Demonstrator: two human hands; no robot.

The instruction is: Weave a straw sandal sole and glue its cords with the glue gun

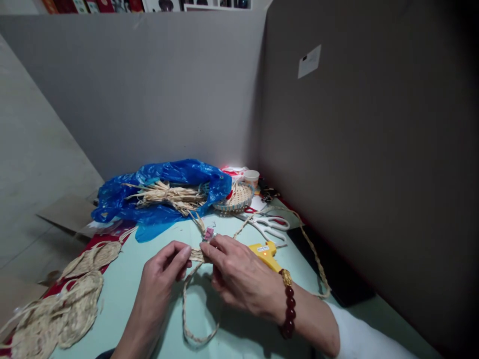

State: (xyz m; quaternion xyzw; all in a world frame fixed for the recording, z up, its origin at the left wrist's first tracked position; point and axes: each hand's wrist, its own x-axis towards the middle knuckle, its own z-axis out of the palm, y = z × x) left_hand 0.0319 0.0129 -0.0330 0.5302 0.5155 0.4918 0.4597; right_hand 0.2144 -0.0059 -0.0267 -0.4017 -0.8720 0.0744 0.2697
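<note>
A short flat strip of braided straw (pixel 196 255) is stretched between my two hands above the pale green table. My left hand (pixel 168 264) pinches its left end between thumb and fingers. Over the right end my right hand (pixel 235 269) is closed, with the fingers bent and the palm down; it hides that part of the strip. A long straw cord (pixel 185 304) hangs in a loop below the hands, and more of it curves over the table on the right. Just beyond my right hand lies a yellow glue gun (pixel 265 253), partly covered by the wrist.
A blue plastic bag (pixel 179 172) with a bundle of dry straw (pixel 168 197) lies at the back. Near it are a round woven basket (pixel 235 197), a paper cup (pixel 251 177) and white-handled scissors (pixel 267 227). Woven straw soles (pixel 80 309) lie at left. Grey partitions (pixel 149 89) rise behind.
</note>
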